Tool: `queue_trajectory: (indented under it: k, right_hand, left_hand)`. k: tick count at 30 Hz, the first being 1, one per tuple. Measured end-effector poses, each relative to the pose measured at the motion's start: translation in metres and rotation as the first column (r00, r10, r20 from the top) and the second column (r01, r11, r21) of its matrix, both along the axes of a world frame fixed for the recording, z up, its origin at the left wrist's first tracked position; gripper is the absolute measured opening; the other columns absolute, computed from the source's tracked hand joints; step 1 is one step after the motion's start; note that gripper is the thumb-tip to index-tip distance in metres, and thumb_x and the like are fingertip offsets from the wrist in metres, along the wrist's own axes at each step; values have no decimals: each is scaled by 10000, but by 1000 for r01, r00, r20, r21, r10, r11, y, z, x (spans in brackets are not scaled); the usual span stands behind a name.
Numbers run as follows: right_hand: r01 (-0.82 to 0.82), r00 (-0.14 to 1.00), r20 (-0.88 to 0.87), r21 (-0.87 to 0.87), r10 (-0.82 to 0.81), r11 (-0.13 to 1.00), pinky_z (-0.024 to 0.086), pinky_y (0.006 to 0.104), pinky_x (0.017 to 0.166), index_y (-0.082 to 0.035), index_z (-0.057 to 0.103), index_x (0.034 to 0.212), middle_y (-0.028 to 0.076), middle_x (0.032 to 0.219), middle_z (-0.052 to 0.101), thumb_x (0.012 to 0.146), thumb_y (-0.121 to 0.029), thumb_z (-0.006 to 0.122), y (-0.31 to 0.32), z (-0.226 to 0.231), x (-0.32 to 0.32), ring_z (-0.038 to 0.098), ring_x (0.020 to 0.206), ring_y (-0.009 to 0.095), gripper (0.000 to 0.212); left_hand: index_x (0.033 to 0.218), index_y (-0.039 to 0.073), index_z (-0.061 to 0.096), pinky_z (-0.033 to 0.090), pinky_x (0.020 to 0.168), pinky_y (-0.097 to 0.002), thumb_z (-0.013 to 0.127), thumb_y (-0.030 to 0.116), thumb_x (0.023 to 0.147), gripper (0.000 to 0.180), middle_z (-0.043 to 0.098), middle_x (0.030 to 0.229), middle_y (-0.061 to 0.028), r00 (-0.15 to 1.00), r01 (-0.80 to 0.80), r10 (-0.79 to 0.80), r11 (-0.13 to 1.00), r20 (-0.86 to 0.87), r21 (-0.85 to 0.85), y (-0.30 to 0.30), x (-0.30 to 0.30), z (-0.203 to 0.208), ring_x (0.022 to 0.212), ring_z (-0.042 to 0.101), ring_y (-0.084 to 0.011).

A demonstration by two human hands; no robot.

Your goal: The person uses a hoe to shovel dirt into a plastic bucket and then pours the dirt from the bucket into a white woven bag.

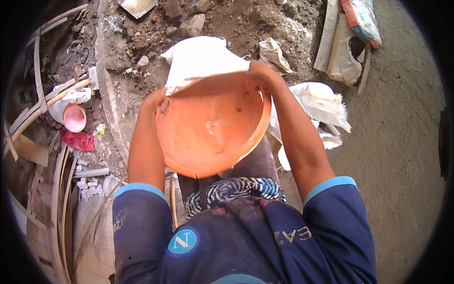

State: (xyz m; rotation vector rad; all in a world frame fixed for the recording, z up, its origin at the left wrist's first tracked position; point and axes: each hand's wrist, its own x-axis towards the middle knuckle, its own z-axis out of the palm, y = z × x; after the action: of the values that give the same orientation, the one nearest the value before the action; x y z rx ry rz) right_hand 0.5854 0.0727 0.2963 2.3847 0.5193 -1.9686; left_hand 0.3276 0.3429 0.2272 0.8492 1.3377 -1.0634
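An orange basin (213, 128) is tilted in front of my body, its hollow inside facing me. A white sack (205, 59) lies across its far side, with the edge of its mouth running along the far rim. My left hand (161, 102) is closed at the basin's left rim, beside the sack's edge. At the upper right of the rim my right hand (260, 73) grips the sack's edge together with the basin. The fingers of both hands are partly hidden. A few pale smears mark the basin's inside; whatever is in the sack cannot be seen.
Rubble and loose earth (231, 23) spread beyond the basin. White sacks (319, 104) lie by my right arm. Boards and a torn bag (347, 57) stand at the upper right. Bamboo poles (52, 106), a small pink bowl (74, 118) and red cloth (78, 140) are at the left.
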Motion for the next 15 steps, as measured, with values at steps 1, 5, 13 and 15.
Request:
queue_trajectory:
  k: [1, 5, 13, 15]
  right_hand:
    - [-19, 999, 46, 37, 17, 999, 541, 397, 581, 84, 635, 867, 232, 771, 672, 644, -70, 668, -4, -4, -3, 692, 712, 329, 273]
    - [80, 994, 72, 7, -81, 997, 536, 379, 593, 67, 660, 797, 196, 732, 671, 670, -144, 672, -9, 3, -22, 687, 690, 290, 246]
    - [131, 991, -25, -19, -131, 991, 534, 407, 518, 37, 592, 1060, 184, 925, 647, 764, 18, 554, -18, -49, 22, 646, 732, 266, 299]
    - [249, 966, -51, -74, -253, 966, 526, 395, 502, 10, 548, 1141, 168, 939, 615, 760, 74, 535, -23, -62, 32, 627, 707, 259, 386]
  left_hand:
    - [805, 94, 489, 222, 301, -211, 377, 488, 978, 444, 362, 491, 41, 999, 17, -17, 1000, 27, -2, -5, -3, 7, 340, 269, -45]
    - [797, 111, 480, 238, 296, -204, 411, 493, 966, 423, 393, 495, 24, 992, -94, 95, 995, -79, 18, -12, -30, -9, 328, 284, -49]
    - [1095, 25, 601, 554, 643, -383, 516, 382, 941, 398, 670, 922, -108, 983, 137, -141, 990, 114, 43, 33, -18, -55, 731, 646, -201]
    - [1129, 7, 597, 567, 710, -385, 546, 357, 922, 410, 675, 1006, -136, 981, -99, 99, 995, 165, -9, 36, -22, -71, 822, 669, -232]
